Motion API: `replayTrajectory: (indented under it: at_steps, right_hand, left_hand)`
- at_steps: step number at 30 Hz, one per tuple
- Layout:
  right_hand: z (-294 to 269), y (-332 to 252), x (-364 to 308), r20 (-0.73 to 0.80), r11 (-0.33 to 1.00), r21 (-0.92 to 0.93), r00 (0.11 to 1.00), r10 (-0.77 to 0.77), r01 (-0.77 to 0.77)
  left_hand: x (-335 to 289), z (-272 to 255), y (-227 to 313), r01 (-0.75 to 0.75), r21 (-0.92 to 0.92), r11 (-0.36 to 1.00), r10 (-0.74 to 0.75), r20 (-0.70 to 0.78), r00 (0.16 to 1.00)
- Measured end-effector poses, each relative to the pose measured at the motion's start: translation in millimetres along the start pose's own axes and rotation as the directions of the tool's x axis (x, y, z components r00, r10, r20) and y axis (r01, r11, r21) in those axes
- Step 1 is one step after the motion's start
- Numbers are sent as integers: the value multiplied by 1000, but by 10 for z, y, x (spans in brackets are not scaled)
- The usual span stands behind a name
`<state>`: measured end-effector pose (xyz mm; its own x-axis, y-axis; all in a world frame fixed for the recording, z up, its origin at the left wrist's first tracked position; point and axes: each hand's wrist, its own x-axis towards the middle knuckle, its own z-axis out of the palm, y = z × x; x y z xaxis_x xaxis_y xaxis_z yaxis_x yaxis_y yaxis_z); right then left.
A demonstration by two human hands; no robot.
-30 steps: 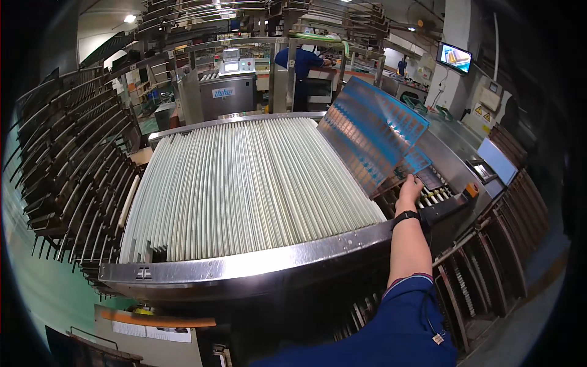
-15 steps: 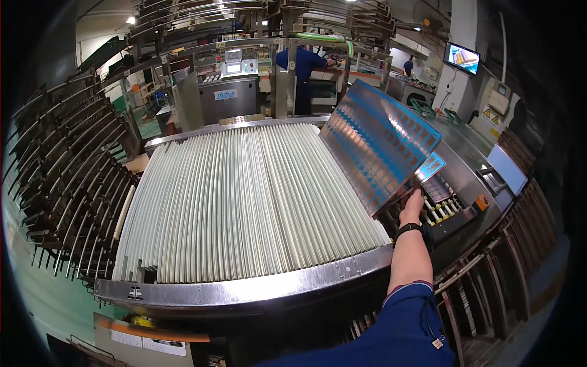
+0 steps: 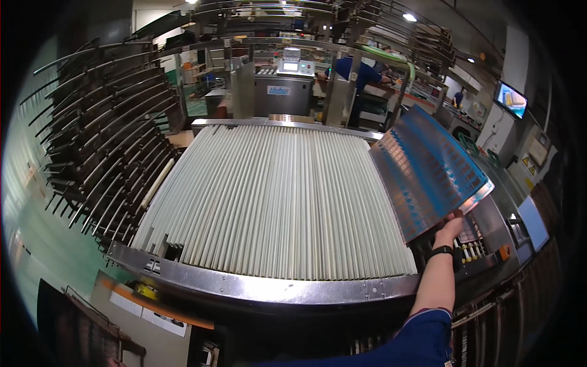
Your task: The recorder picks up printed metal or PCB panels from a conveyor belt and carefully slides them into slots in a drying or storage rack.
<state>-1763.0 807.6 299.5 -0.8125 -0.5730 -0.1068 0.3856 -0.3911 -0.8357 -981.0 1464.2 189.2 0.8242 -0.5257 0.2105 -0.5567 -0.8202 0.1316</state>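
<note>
My right hand grips the lower edge of a large thin rectangular panel, copper-coloured and blue with rows of small rectangular patterns, like a circuit board panel. It is tilted up on the right of a long row of upright pale slats. My fingers are partly hidden behind the panel's edge. A pale, shiny edge of another sheet shows just behind its lower right corner. My left hand cannot be made out in the picture.
A metal rail borders the slats in front. Yellowish-white rollers lie right of my hand. Dark racks with rods stand left. Behind are a control cabinet and a person in dark blue. A screen hangs far right.
The view has swung left, so the slats and panel sit farther right. My right hand still grips the panel, which now hides more of the sheet behind it.
</note>
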Motion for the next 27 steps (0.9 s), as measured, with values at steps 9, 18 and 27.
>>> replayTrajectory:
  at_steps: [9,18,27]
  right_hand:
    - [168,137,-779,338,910,-25,860,-382,414]
    - [805,-600,-17,369,279,-633,598,-712,722]
    - [1118,-1302,313,619,-511,-113,-342,-707,852]
  left_hand:
    - [-106,53,-191,67,-628,775,-139,-67,988]
    - [-40,-138,-234,-59,-599,799,88,20,996]
    - [205,-185,129,43,-252,967,15,225,974]
